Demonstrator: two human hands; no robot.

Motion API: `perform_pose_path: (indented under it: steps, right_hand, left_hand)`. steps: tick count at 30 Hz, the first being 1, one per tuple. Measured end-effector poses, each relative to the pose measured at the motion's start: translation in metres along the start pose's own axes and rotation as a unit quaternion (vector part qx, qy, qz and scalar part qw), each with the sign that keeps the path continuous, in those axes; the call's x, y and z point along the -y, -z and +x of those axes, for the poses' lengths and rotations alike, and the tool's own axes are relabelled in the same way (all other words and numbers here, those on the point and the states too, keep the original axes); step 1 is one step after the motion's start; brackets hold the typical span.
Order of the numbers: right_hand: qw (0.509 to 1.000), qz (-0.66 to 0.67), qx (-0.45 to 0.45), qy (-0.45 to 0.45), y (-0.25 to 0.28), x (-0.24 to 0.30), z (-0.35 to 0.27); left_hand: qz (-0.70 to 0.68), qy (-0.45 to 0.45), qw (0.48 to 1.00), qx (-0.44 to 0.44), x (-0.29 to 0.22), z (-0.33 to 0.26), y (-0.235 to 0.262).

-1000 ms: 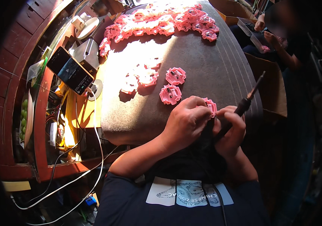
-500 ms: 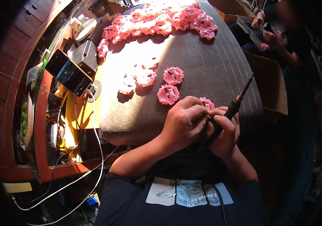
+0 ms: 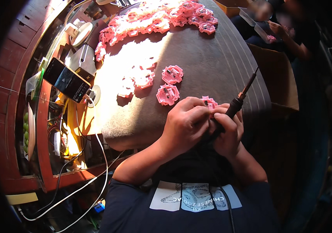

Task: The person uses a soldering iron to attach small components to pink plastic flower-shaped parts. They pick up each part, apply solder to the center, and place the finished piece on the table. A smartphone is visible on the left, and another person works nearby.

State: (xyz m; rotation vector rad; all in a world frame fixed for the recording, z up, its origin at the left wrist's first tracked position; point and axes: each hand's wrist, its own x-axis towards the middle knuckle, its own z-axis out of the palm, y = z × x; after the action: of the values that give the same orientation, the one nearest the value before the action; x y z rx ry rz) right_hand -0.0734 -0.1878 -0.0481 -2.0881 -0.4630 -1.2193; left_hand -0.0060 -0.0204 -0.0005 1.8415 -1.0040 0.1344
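My right hand is wrapped round a black-handled soldering iron, whose bare metal tip points up and away to the right. Its thumb and forefinger also come together close to my left hand's fingertips. My left hand is closed in a pinch; whatever lies between its fingers is hidden. Just beyond the fingertips of both hands shows a round pink plastic part with a notched rim, partly covered by them. Two similar pink parts, a nearer one and a farther one, lie on the grey tabletop with small dark pieces inside.
More pink parts lie in bright sunlight, and a large heap fills the far end. At left are a phone on a white cable and a grey box. Another person's hand is near a clear tray.
The whole view has shifted slightly, so the table things sit a little farther left and up. Both hands keep nearly the same pose, and the soldering iron stays in my right hand.
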Motion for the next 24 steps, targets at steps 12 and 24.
perform_pose_path:
  steps: [12, 24]
  right_hand:
    - [0.994, 0.108, -0.023, -0.006, 0.019, -0.003, -0.004]
    - [0.997, 0.063, 0.028, 0.019, 0.077, 0.016, -0.007]
  left_hand:
    - [0.011, -0.011, 1.0, 0.023, 0.003, 0.001, 0.001]
    - [-0.003, 0.012, 0.999, 0.038, 0.001, 0.002, 0.002]
